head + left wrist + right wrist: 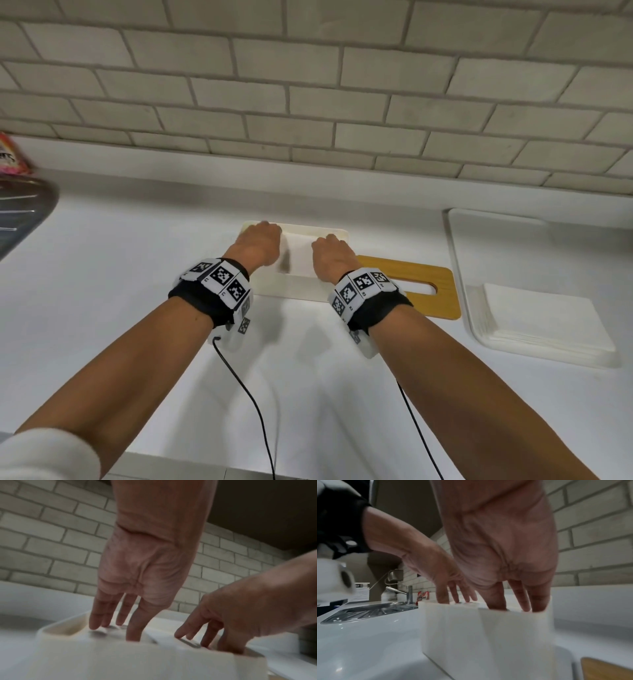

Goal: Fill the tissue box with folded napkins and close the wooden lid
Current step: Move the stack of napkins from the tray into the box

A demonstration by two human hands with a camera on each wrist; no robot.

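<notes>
A white tissue box (291, 286) stands open on the white counter near the wall, also seen as the box (120, 660) and the box (479, 635). White folded napkins (300, 255) lie inside it. My left hand (261, 244) reaches into the left end, its straight fingers (133, 626) pressing down on the napkins (164, 641). My right hand (331, 254) reaches into the right end, its fingers (537, 599) also straight and pushed down inside. The wooden lid (418, 286), with a slot in it, lies flat on the counter just right of the box; one corner of the lid (606, 669) shows in the right wrist view.
A white tray (460, 260) at the right carries a stack of white napkins (544, 318). A steel sink (368, 612) with a tap (409, 593) is on the left, with a red packet (12, 154) behind it. A brick wall runs along the back.
</notes>
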